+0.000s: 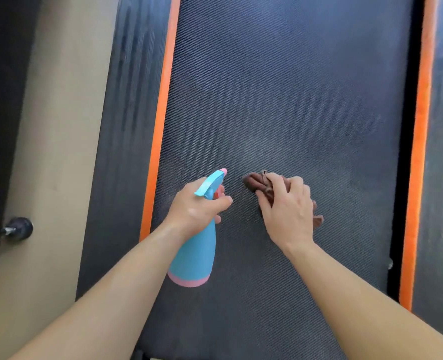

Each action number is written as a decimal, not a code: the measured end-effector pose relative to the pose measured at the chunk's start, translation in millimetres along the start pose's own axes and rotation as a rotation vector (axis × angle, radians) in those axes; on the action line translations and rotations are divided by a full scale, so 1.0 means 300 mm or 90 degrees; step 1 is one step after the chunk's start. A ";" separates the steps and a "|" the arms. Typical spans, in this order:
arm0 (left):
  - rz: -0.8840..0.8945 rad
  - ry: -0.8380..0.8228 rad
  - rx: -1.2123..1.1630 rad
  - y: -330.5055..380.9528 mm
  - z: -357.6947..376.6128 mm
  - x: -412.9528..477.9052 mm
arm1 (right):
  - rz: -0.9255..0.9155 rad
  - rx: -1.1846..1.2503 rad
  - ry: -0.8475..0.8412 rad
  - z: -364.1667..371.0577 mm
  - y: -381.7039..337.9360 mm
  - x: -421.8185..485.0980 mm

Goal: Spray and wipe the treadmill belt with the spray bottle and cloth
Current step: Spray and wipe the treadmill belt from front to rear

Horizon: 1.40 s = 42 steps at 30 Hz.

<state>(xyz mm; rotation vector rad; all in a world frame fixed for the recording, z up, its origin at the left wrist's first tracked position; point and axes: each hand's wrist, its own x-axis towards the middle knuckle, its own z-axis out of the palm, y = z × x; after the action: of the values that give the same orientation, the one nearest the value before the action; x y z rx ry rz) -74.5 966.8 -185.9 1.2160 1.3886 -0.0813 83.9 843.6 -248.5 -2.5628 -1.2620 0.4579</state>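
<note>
- I saw the left hand (197,203) gripping the spray bottle (197,253) by its neck, with the nozzle pointing up the treadmill belt (293,87).
- The right hand (285,206) had its fingers curled over the bunched cloth (254,181), pressing it onto the belt just beside the nozzle.
- I judged the bottle to be light, stiff plastic, best held at the neck, and the cloth soft and limp, best held wadded.

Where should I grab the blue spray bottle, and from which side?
Grip the spray bottle at its narrow neck, under the head, coming from the back, opposite the pink nozzle. The body widens toward the base, so the neck fits a hand and leaves a finger for spraying. The left hand holds it that way.
</note>
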 end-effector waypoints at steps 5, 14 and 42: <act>-0.023 0.002 0.092 0.026 0.077 -0.016 | 0.049 0.001 0.000 -0.078 0.137 -0.035; -0.005 0.019 0.120 0.004 0.129 -0.100 | 0.088 0.025 -0.032 -0.102 0.193 -0.131; 0.049 0.034 -0.044 -0.011 -0.092 0.002 | -0.373 -0.077 -0.044 0.148 0.051 -0.091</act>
<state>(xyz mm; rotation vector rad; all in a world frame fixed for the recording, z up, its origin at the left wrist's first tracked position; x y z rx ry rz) -95.4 984.3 -180.8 1.2206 1.3775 0.0527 62.1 816.4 -290.1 -2.1219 -2.0164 0.3504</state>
